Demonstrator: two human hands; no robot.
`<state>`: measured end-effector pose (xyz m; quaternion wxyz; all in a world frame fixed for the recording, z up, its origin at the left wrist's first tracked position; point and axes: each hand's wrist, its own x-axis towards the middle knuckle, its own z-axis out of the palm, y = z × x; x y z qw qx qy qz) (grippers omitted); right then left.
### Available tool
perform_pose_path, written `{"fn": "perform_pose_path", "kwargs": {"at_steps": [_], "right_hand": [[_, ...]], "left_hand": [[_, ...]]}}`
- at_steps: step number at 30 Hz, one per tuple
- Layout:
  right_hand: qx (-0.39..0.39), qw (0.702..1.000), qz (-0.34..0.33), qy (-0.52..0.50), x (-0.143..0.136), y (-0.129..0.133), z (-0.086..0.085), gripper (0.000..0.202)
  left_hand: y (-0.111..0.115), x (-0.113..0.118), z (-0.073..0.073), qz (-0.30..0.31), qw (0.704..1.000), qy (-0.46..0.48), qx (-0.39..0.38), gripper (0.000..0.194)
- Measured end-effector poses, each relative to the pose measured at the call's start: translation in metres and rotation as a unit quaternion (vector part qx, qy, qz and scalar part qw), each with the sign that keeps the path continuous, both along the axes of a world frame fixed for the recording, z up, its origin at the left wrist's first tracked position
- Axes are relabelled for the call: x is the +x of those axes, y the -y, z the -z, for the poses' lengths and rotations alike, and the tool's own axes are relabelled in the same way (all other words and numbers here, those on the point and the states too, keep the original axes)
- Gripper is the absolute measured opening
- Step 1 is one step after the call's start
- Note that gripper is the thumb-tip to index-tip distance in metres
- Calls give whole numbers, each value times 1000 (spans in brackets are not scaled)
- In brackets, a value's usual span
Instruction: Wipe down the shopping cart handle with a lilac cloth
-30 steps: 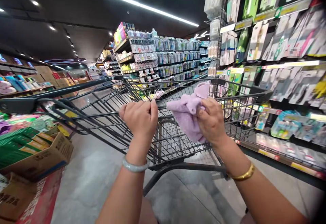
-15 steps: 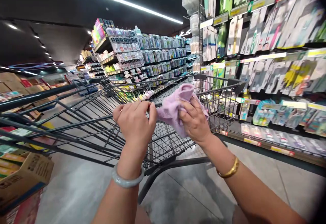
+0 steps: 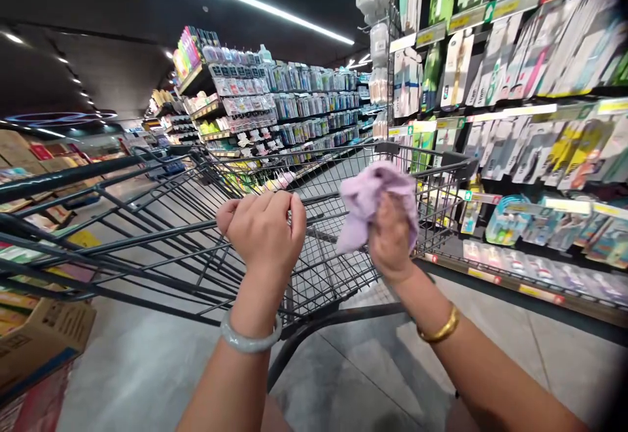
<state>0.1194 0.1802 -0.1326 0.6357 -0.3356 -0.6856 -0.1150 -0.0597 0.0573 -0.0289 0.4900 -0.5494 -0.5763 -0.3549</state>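
A dark wire shopping cart (image 3: 338, 275) stands in front of me, side-on. My left hand (image 3: 262, 226), with a pale bangle (image 3: 250, 339) on its wrist, is closed around the cart's rail near the middle. A crumpled lilac cloth (image 3: 358, 206) is bunched in my right hand (image 3: 390, 239), over the right part of the cart. That hand is blurred, and its fingers are wrapped into the cloth. A gold bangle (image 3: 440, 326) circles the right wrist. Whether the cloth touches the rail cannot be made out.
On the right, a shelf rack (image 3: 520, 118) hangs full of packaged toothbrushes. Another stocked shelf (image 3: 314, 101) runs behind the cart. An open cardboard box (image 3: 49, 337) with packs in it stands at the lower left. Grey floor (image 3: 147, 353) lies under the cart.
My right hand has moved to the right with the lilac cloth, away from my left hand. The left hand keeps its place on the rail. The view has shifted slightly.
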Motion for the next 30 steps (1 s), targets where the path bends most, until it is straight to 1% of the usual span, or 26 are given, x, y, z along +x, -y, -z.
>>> {"fn": "perform_pose_path", "kwargs": {"at_steps": [1,2,3,4,5,6,7,8,9,10,11,13,16,18,19,20,22,24,26,28,30], "right_hand": [[11,999,-9,51,-2,2,-2,42],[18,997,-8,78,1,0,-4,39],[22,997,3,72,10,-7,-6,38],[28,998,20,45,22,-17,-6,36],[20,998,50,-30,36,-29,-6,37],[15,989,86,-121,52,-42,-4,37],[16,973,107,-202,66,-54,-2,37],[9,961,111,-253,79,-64,0,39],[3,952,115,-283,88,-70,3,40],[-7,951,114,-288,93,-73,5,39],[-18,955,110,-275,93,-72,6,38],[-28,965,99,-242,82,-59,6,36],[-18,981,53,-184,45,-24,4,37],[-8,995,17,-95,16,1,6,38],[6,999,-1,-42,4,12,8,42],[40,999,-23,18,-6,20,11,45],[110,988,-41,96,-17,27,17,43],[150,982,-37,107,-13,22,20,32],[145,986,-38,79,2,9,19,25],[127,990,-47,45,25,-10,18,27],[96,995,-33,-24,50,-30,20,33]], "left_hand": [[0,0,0,1,1000,-2,0,34],[1,-1,0,2,1000,-3,-3,34],[2,-2,1,4,1000,-5,-6,34],[3,-2,1,6,1000,-6,-11,34],[4,-3,1,7,1000,-7,-16,34],[5,-3,1,6,1000,-6,-21,34],[6,-4,2,5,1000,-5,-27,34],[7,-4,2,5,999,-3,-32,34],[7,-4,2,7,999,1,-35,34],[7,-4,3,9,999,6,-36,33],[7,-4,4,11,999,11,-34,33],[6,-4,5,17,999,26,-30,33],[3,-4,6,28,998,51,-34,35],[2,-4,6,33,997,53,-34,35],[2,-4,5,33,998,50,-33,35],[2,-4,5,32,998,48,-33,35],[2,-3,4,28,997,52,-42,35],[3,-2,3,30,996,64,-54,35],[3,-2,3,34,995,66,-63,34],[3,-2,3,30,996,47,-64,33],[3,-3,3,19,998,21,-55,32]]}}
